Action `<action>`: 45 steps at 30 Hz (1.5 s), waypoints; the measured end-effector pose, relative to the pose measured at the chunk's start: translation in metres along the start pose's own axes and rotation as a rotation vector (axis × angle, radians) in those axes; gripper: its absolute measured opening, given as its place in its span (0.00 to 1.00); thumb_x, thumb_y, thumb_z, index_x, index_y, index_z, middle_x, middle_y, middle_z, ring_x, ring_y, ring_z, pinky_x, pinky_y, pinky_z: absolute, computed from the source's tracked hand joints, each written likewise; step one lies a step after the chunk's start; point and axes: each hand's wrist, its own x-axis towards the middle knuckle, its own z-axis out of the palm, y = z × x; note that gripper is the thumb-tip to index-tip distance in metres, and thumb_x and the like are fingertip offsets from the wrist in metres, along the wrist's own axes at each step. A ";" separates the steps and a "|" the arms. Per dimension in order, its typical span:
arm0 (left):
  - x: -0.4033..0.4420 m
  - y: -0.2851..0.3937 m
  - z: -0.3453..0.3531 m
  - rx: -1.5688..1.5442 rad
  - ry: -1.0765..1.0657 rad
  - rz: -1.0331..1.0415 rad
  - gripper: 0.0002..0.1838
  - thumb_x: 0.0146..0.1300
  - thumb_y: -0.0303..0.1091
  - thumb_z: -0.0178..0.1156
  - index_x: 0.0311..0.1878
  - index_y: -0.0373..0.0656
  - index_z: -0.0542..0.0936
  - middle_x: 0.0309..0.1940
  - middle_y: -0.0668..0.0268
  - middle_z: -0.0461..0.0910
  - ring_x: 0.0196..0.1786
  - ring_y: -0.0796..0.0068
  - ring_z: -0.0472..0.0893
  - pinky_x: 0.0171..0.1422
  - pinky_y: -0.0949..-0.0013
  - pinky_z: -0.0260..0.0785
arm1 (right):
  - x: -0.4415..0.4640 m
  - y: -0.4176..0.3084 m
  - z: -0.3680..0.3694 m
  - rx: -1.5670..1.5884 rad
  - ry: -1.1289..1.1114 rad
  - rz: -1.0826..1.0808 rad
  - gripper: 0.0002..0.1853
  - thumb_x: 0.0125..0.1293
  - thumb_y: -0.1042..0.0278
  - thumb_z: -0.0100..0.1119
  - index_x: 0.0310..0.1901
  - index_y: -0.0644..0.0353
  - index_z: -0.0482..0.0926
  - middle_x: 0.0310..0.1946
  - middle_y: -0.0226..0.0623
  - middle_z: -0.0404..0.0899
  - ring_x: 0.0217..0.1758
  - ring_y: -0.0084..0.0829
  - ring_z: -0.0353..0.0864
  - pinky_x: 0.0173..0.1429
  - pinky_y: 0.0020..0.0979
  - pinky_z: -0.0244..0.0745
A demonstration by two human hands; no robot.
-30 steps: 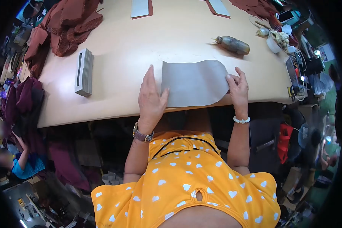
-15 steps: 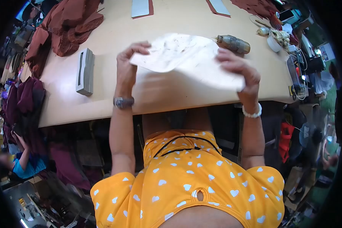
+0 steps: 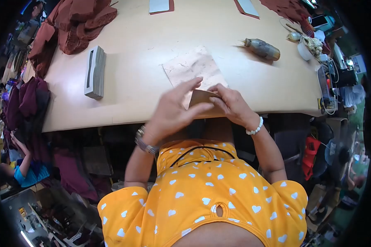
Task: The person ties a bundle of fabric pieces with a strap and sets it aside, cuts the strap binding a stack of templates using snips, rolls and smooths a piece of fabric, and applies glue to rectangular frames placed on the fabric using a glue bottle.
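The pale sheet [image 3: 197, 65] stretches toward eleven o'clock from the right hand [image 3: 237, 108], its fingers pinching the curled near end, the left hand's [image 3: 167, 115] fingers spread wide.

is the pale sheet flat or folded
The sheet is partly folded: near end turned up at the right hand, darker face showing; far part flat.

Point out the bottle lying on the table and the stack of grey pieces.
Bottle [image 3: 263, 49], head view: middle of its body.
Stack of grey pieces [image 3: 97, 74], head view: its layered side.
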 end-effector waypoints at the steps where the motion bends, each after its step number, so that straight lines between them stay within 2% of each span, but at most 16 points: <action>1: -0.006 -0.004 0.016 0.158 0.107 0.083 0.29 0.50 0.34 0.67 0.57 0.39 0.72 0.48 0.59 0.78 0.53 0.65 0.75 0.56 0.67 0.66 | 0.006 -0.002 -0.001 0.044 -0.045 0.087 0.12 0.60 0.70 0.57 0.45 0.59 0.70 0.34 0.48 0.78 0.37 0.50 0.77 0.41 0.41 0.70; 5: -0.016 -0.016 0.030 0.849 0.268 0.301 0.27 0.47 0.37 0.68 0.51 0.39 0.74 0.49 0.58 0.75 0.54 0.57 0.72 0.53 0.66 0.68 | 0.031 0.012 0.014 0.230 -0.013 -0.046 0.18 0.59 0.65 0.60 0.47 0.61 0.68 0.33 0.50 0.79 0.37 0.51 0.78 0.41 0.40 0.72; 8: -0.020 -0.037 0.031 0.654 0.206 0.232 0.21 0.49 0.35 0.66 0.48 0.39 0.76 0.43 0.58 0.76 0.47 0.59 0.75 0.50 0.63 0.68 | 0.032 0.008 0.016 0.049 0.018 -0.010 0.16 0.58 0.66 0.60 0.45 0.61 0.69 0.34 0.50 0.78 0.39 0.49 0.78 0.45 0.38 0.71; 11: -0.020 -0.042 0.033 0.586 0.127 0.225 0.15 0.51 0.32 0.63 0.42 0.39 0.77 0.37 0.59 0.75 0.41 0.59 0.74 0.45 0.61 0.67 | 0.018 -0.005 0.015 -0.382 0.217 -0.468 0.14 0.57 0.67 0.60 0.44 0.61 0.71 0.35 0.48 0.77 0.42 0.47 0.77 0.48 0.37 0.70; 20: 0.002 -0.028 0.015 0.758 0.027 0.325 0.21 0.54 0.46 0.60 0.41 0.37 0.72 0.29 0.59 0.74 0.33 0.59 0.74 0.36 0.59 0.65 | 0.028 0.018 0.004 -0.195 -0.231 -0.001 0.09 0.64 0.62 0.49 0.37 0.60 0.69 0.32 0.47 0.75 0.40 0.47 0.74 0.42 0.42 0.67; 23: 0.021 -0.041 0.011 0.762 -0.177 0.067 0.27 0.50 0.51 0.63 0.42 0.37 0.72 0.26 0.56 0.76 0.31 0.54 0.76 0.38 0.56 0.67 | 0.035 0.010 -0.002 -0.353 0.009 -0.324 0.09 0.61 0.64 0.49 0.38 0.59 0.68 0.26 0.45 0.75 0.33 0.46 0.76 0.38 0.43 0.69; 27: 0.058 -0.049 -0.009 0.304 -0.443 -0.081 0.25 0.44 0.42 0.65 0.44 0.39 0.73 0.29 0.51 0.80 0.35 0.50 0.79 0.42 0.57 0.71 | 0.039 0.000 0.009 -0.788 0.264 -0.523 0.12 0.51 0.70 0.55 0.39 0.58 0.69 0.27 0.41 0.75 0.33 0.41 0.77 0.38 0.38 0.69; 30: 0.053 -0.028 -0.009 0.744 -0.492 -0.012 0.23 0.43 0.38 0.64 0.43 0.37 0.74 0.28 0.53 0.80 0.34 0.51 0.79 0.41 0.59 0.71 | 0.038 -0.006 0.008 -0.696 -0.074 -0.159 0.07 0.54 0.68 0.52 0.35 0.59 0.70 0.30 0.40 0.75 0.34 0.37 0.77 0.40 0.36 0.70; 31: 0.041 -0.034 -0.001 0.936 -0.211 0.335 0.21 0.42 0.35 0.63 0.41 0.37 0.74 0.26 0.54 0.80 0.32 0.51 0.79 0.40 0.58 0.72 | 0.041 -0.013 0.004 -0.686 -0.139 -0.079 0.07 0.54 0.69 0.52 0.34 0.59 0.70 0.29 0.40 0.76 0.34 0.37 0.78 0.39 0.36 0.71; 34: 0.042 -0.034 0.001 0.914 -0.040 0.295 0.17 0.41 0.33 0.62 0.36 0.38 0.74 0.23 0.56 0.77 0.30 0.54 0.79 0.36 0.58 0.71 | 0.051 -0.033 -0.006 -0.716 -0.074 -0.113 0.05 0.53 0.70 0.53 0.32 0.58 0.70 0.26 0.38 0.75 0.31 0.37 0.79 0.35 0.38 0.72; 36: 0.057 -0.017 -0.015 0.577 -0.381 -0.114 0.13 0.42 0.31 0.62 0.32 0.39 0.74 0.22 0.56 0.77 0.28 0.55 0.78 0.35 0.58 0.71 | 0.049 -0.029 0.003 -0.805 0.327 -0.478 0.05 0.53 0.71 0.54 0.32 0.58 0.70 0.22 0.38 0.75 0.28 0.40 0.79 0.31 0.42 0.73; 37: 0.060 -0.010 -0.020 0.394 -0.545 -0.317 0.10 0.42 0.30 0.61 0.30 0.39 0.74 0.22 0.56 0.76 0.28 0.55 0.78 0.34 0.58 0.70 | 0.048 -0.028 0.001 -0.752 0.251 -0.429 0.05 0.53 0.72 0.54 0.32 0.57 0.70 0.23 0.38 0.75 0.28 0.40 0.79 0.32 0.41 0.73; 40: 0.041 -0.009 -0.008 0.850 -0.154 0.129 0.07 0.44 0.30 0.59 0.27 0.38 0.76 0.23 0.55 0.78 0.28 0.55 0.79 0.33 0.59 0.71 | 0.053 -0.032 -0.008 -0.605 0.057 -0.260 0.05 0.53 0.73 0.54 0.32 0.57 0.71 0.24 0.38 0.75 0.29 0.41 0.79 0.33 0.41 0.73; 42: 0.042 -0.012 -0.006 0.841 0.004 0.125 0.06 0.45 0.30 0.59 0.27 0.39 0.77 0.23 0.55 0.78 0.29 0.53 0.79 0.34 0.57 0.71 | 0.057 -0.040 -0.015 -0.529 -0.043 -0.121 0.05 0.52 0.73 0.54 0.32 0.58 0.71 0.24 0.39 0.76 0.29 0.41 0.79 0.34 0.40 0.73; 43: 0.045 -0.010 -0.007 0.837 0.085 0.128 0.06 0.45 0.30 0.59 0.27 0.39 0.77 0.23 0.54 0.79 0.29 0.52 0.79 0.35 0.56 0.71 | 0.054 -0.039 -0.008 -0.560 0.188 -0.282 0.04 0.53 0.75 0.53 0.31 0.59 0.71 0.23 0.40 0.77 0.31 0.43 0.80 0.34 0.40 0.74; 45: 0.052 0.012 -0.022 0.813 -0.200 0.002 0.06 0.45 0.31 0.59 0.27 0.40 0.77 0.23 0.55 0.79 0.29 0.53 0.79 0.35 0.57 0.71 | 0.055 -0.040 -0.010 -0.665 0.129 -0.282 0.04 0.52 0.75 0.54 0.30 0.59 0.71 0.23 0.40 0.76 0.31 0.42 0.80 0.33 0.39 0.74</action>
